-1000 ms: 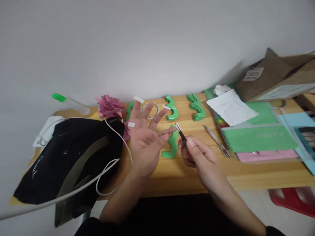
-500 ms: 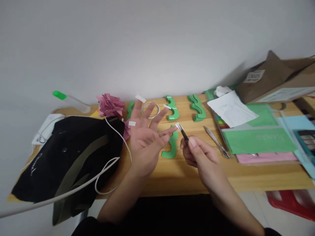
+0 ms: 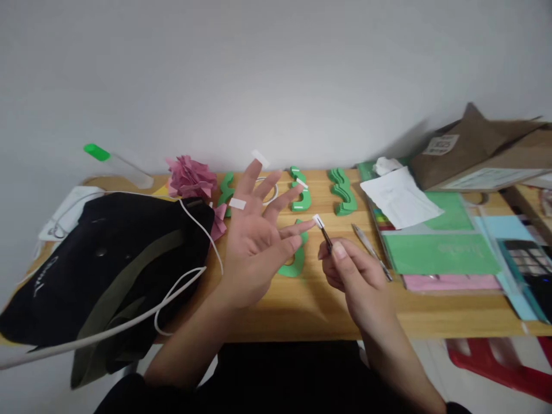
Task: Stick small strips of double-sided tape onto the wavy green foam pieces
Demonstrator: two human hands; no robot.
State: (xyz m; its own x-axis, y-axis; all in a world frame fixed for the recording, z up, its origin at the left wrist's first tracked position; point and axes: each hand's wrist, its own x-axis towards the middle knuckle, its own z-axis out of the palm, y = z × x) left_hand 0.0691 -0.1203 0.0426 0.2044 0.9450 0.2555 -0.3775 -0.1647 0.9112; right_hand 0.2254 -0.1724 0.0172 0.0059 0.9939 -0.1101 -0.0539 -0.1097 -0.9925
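Note:
My left hand is raised palm-up over the wooden desk, fingers spread, with small white tape strips stuck to the fingertips. My right hand pinches dark tweezers whose tip holds a white tape strip next to my left little finger. A green curved paper piece lies on the desk under my left fingers. More green wavy paper pieces lie further back, and a tape ring sits behind my fingers.
A black bag with a white cord covers the desk's left side. A pink paper flower sits behind it. A second silver tweezers lies beside coloured paper packs. A brown cardboard box stands at the back right.
My left hand has lifted slightly and shifted right, fingers still spread. The tweezers stay at the little fingertip with the tape strip. The camera view has tilted a little.

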